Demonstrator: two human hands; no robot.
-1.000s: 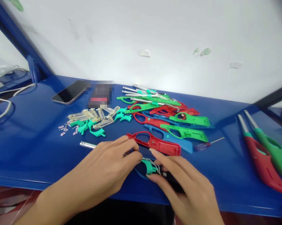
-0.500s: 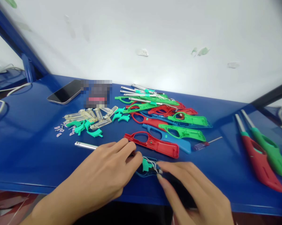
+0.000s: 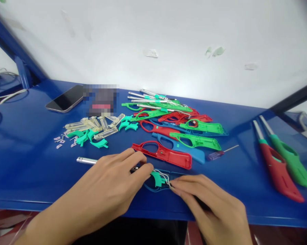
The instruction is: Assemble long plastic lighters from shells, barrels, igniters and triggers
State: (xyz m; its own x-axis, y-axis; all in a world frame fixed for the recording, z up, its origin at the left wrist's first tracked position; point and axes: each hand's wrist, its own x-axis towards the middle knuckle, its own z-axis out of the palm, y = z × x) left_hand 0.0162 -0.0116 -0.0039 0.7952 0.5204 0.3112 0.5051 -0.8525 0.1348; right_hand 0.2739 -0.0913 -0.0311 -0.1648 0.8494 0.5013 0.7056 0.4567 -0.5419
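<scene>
In the head view, the blue shell half (image 3: 153, 190) lies at the near side of the worktop (image 3: 41, 170), under and between the two hands, just in front of the red shell half (image 3: 177, 159). A teal trigger (image 3: 157, 181) sits in it, white wires (image 3: 165, 177) run back along it, and a metal tube (image 3: 85, 160) sticks out past the left hand (image 3: 114, 182).

The shell looks like thin plastic: likely light, fairly stiff and a little slippery. Its outer rim and the ring round the trigger seem the safest places to grip. The wires look thin and bendable, and probably won't take hard pulling, so a fingertip pinch near their ends suits them. The tube is probably rigid and smooth.

The left hand comes in from the lower left, back upward, fingers curled and thumb and index drawn together over the front of the shell; the exact contact is hidden beneath them. The right hand (image 3: 213, 199) reaches in from the lower right, fingers bent, thumb and index pinching at the rear ends of the wires. Whether something small sits between those fingertips, I can't tell.
</scene>
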